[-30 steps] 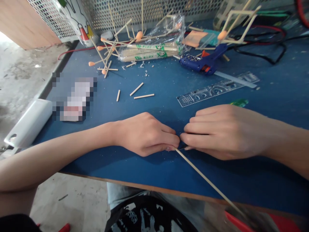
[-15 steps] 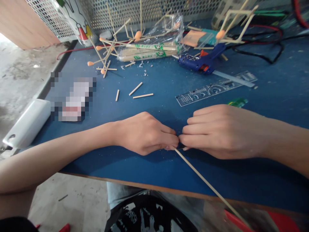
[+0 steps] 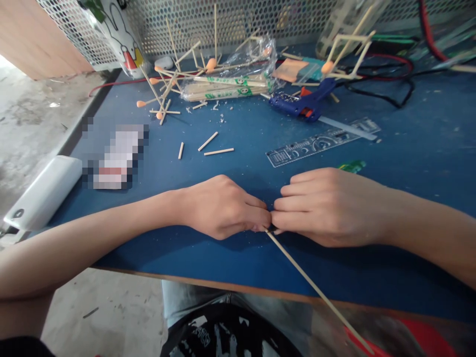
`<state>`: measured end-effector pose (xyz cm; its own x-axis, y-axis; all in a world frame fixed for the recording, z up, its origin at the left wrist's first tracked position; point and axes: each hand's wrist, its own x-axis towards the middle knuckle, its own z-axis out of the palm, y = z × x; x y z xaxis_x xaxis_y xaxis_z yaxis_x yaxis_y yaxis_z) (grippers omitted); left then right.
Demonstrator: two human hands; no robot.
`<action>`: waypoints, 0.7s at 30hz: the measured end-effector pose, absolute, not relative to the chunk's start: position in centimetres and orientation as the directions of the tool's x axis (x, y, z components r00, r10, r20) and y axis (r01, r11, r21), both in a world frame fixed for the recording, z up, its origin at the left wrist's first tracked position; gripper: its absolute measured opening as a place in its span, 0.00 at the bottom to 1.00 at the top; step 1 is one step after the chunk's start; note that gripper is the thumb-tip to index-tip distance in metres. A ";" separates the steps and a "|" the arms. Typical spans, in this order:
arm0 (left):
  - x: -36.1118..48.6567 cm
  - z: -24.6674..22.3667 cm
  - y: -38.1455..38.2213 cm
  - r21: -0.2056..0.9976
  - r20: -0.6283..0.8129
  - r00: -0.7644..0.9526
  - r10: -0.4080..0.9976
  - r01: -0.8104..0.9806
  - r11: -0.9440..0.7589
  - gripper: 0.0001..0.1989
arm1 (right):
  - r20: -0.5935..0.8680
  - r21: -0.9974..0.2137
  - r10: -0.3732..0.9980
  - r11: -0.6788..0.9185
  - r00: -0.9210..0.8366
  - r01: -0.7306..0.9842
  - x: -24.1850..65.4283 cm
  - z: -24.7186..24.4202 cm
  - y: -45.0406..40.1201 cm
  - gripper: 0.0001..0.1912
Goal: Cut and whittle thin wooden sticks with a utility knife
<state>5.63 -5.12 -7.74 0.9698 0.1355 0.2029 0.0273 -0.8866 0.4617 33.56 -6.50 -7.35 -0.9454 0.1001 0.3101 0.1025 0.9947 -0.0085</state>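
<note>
My left hand point(image 3: 226, 208) is closed, pinching the upper end of a long thin wooden stick point(image 3: 316, 287). From those fingertips the stick slants down to the right, past the table's front edge. My right hand point(image 3: 327, 208) is also closed, its knuckles up and its fingertips touching those of my left hand. A small dark bit shows under its fingers, but what it grips is hidden. Beyond my hands lie three short cut stick pieces point(image 3: 219, 151) on the blue table point(image 3: 156, 168). A clear ruler point(image 3: 286, 155) lies behind my right hand.
A blue glue gun point(image 3: 293, 106) rests with its glue stick over the ruler. Behind are wrapped chopsticks point(image 3: 230, 91), stick frames with orange tips point(image 3: 159, 115), and a cup point(image 3: 121, 42). A green object point(image 3: 353, 166) lies beyond my right hand. A pixelated item point(image 3: 121, 148) is at left.
The view has shifted slightly, so the far items sit a little lower and my right hand further left. Both hands keep their closed poses around the same stick end.
</note>
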 end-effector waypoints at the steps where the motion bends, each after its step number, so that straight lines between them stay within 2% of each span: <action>1: 5.6 -7.7 -5.1 0.467 0.200 0.970 0.137 0.028 -0.884 0.12 | 0.306 0.007 0.094 0.995 -0.947 0.101 33.6 -7.3 -6.5 0.17; 4: 5.6 -7.7 -5.1 0.480 0.180 0.973 0.141 0.038 -0.877 0.11 | 0.299 0.042 0.075 0.995 -0.951 0.091 33.7 -7.3 -6.4 0.18; 13: 5.7 -7.7 -5.1 0.478 0.127 0.981 0.144 0.067 -0.876 0.14 | 0.291 0.008 0.066 0.997 -0.954 0.072 33.7 -7.5 -5.9 0.18; 21: 5.7 -7.6 -5.1 0.479 0.146 0.978 0.148 0.061 -0.876 0.14 | 0.257 -0.001 0.086 0.996 -0.963 0.089 33.9 -7.6 -5.8 0.17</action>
